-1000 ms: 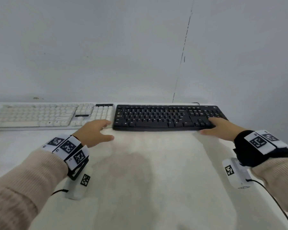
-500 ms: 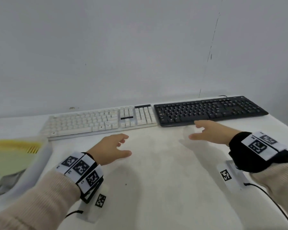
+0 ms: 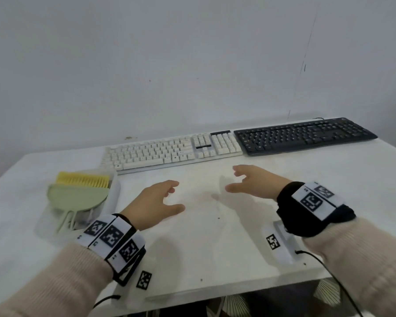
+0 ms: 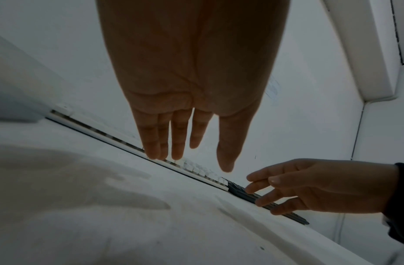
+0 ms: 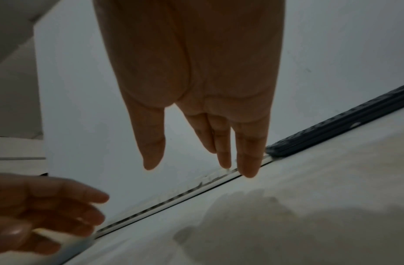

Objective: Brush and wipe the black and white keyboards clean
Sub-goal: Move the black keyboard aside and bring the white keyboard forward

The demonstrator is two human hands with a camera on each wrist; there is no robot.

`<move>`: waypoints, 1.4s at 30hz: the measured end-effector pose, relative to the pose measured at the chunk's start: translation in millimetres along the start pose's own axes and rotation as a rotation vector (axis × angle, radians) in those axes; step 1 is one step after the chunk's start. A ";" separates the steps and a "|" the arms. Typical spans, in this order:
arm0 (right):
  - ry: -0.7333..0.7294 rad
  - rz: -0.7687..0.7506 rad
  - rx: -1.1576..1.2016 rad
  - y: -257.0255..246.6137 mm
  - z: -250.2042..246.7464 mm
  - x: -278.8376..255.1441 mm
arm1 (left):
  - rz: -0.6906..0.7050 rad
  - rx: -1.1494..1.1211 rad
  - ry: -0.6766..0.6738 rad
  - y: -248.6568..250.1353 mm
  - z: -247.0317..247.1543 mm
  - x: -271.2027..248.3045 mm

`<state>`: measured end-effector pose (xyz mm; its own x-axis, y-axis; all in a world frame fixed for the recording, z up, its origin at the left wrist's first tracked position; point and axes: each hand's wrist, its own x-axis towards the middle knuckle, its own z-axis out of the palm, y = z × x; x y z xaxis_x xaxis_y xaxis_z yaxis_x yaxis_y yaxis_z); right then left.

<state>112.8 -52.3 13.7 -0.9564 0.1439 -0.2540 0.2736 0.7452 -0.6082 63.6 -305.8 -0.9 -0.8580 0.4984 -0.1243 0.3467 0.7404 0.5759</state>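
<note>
Nothing is held: the fingers of the left hand and of the right hand are loosely spread above the bare tabletop. At twelve o'clock the white keyboard and black keyboard lie end to end, flat. At nine o'clock a yellow-bristled brush lies by a green dustpan. The brush is judged light, stiff-backed, soft-bristled, best taken by its handle, which cannot be seen

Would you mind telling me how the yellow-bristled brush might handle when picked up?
The brush probably lifts lightly, looking like thin green plastic. Its yellow bristles likely flex while the body stays stiff. Lying in a clear tray, it might snag the rim.
</note>
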 end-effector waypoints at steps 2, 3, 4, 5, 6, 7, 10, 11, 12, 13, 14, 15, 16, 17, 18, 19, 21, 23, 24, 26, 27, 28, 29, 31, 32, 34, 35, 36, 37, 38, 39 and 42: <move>-0.033 -0.035 0.015 -13.3 13.7 0.8 | 0.010 -0.006 0.040 -5.1 -1.0 -5.3; -0.055 -0.054 0.015 -20.8 20.3 1.3 | 0.009 -0.016 0.065 -7.4 -1.6 -9.1; -0.075 -0.071 0.023 -28.0 26.7 2.3 | 0.010 -0.025 0.086 -9.2 -3.2 -11.4; -0.097 -0.089 0.029 -35.8 32.8 3.0 | 0.009 -0.043 0.115 -11.6 -4.5 -15.0; -0.112 -0.108 0.035 -43.6 38.7 4.0 | 0.010 -0.065 0.152 -13.9 -6.4 -17.4; -0.123 -0.125 0.041 -50.6 44.1 4.8 | 0.010 -0.095 0.187 -16.4 -8.2 -19.9; -0.140 -0.167 0.067 -69.7 59.2 6.1 | -0.006 -0.172 0.272 -23.7 -13.6 -29.8; -0.146 -0.181 0.076 -75.7 64.2 6.5 | -0.008 -0.192 0.296 -26.4 -15.8 -34.1; -0.153 -0.194 0.084 -81.9 69.0 6.8 | -0.012 -0.209 0.319 -30.4 -18.1 -38.7; -0.163 -0.208 0.091 -88.6 74.2 7.2 | -0.020 -0.223 0.342 -35.7 -21.3 -43.6; -0.174 -0.219 0.096 -95.3 79.7 7.6 | -0.035 -0.233 0.361 -41.9 -24.9 -48.4; -0.186 -0.230 0.097 -102.3 85.4 7.7 | -0.051 -0.238 0.379 -49.2 -28.5 -53.0; -0.199 -0.240 0.094 -109.3 91.0 8.1 | -0.067 -0.235 0.394 -56.3 -32.5 -57.2; -0.213 -0.250 0.087 -116.4 96.7 8.7 | -0.083 -0.228 0.410 -63.3 -37.0 -60.9; -0.224 -0.260 0.080 -123.1 102.3 9.5 | -0.107 -0.215 0.428 -70.1 -41.6 -64.5; -0.233 -0.270 0.069 -129.4 107.8 10.7 | -0.135 -0.197 0.449 -77.1 -46.1 -68.2; -0.248 -0.281 0.049 -141.1 117.4 12.7 | -0.185 -0.139 0.478 -92.7 -54.7 -75.5; -0.266 -0.286 0.031 -152.9 126.1 14.4 | -0.223 -0.083 0.479 -112.0 -63.2 -81.9; -0.276 -0.286 0.021 -158.3 130.5 15.5 | -0.235 -0.073 0.467 -121.4 -66.5 -85.0; -0.294 -0.278 0.011 -168.5 139.1 18.3 | -0.243 -0.083 0.435 -137.1 -72.3 -89.2; -0.302 -0.273 0.008 -173.4 143.1 19.8 | -0.237 -0.105 0.417 -143.3 -75.8 -90.7; -0.310 -0.271 0.009 -177.9 147.1 21.4 | -0.227 -0.140 0.396 -148.3 -79.5 -92.0; -0.317 -0.273 0.018 -182.4 151.2 23.2 | -0.216 -0.181 0.370 -153.1 -83.9 -93.1; -0.317 -0.279 0.049 -190.7 158.3 26.7 | -0.208 -0.242 0.307 -164.7 -93.7 -93.9; -0.311 -0.278 0.055 -195.2 161.8 28.6 | -0.200 -0.262 0.274 -173.1 -98.4 -93.2; -0.303 -0.271 0.053 -203.3 169.2 32.9 | -0.165 -0.291 0.222 -188.5 -105.7 -91.8; -0.302 -0.268 0.055 -207.6 172.6 34.7 | -0.148 -0.294 0.211 -193.7 -109.5 -91.7; -0.301 -0.263 0.060 -212.0 176.3 36.4 | -0.139 -0.297 0.208 -196.2 -113.7 -92.1; -0.302 -0.261 0.067 -217.0 180.1 37.4 | -0.136 -0.301 0.205 -198.5 -118.5 -92.5; -0.304 -0.267 0.073 -221.8 183.9 38.6 | -0.135 -0.303 0.197 -201.0 -123.1 -93.0; -0.306 -0.277 0.074 -226.8 187.9 39.5 | -0.139 -0.304 0.186 -205.0 -127.9 -93.9; -0.312 -0.304 0.067 -242.3 196.9 40.9 | -0.149 -0.292 0.170 -219.1 -141.0 -97.2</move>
<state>27.4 -355.1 2.5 -0.9208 -0.2863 -0.2651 0.0006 0.6783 -0.7348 17.6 -580.0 -1.0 -0.9502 0.2943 -0.1026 0.1110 0.6272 0.7709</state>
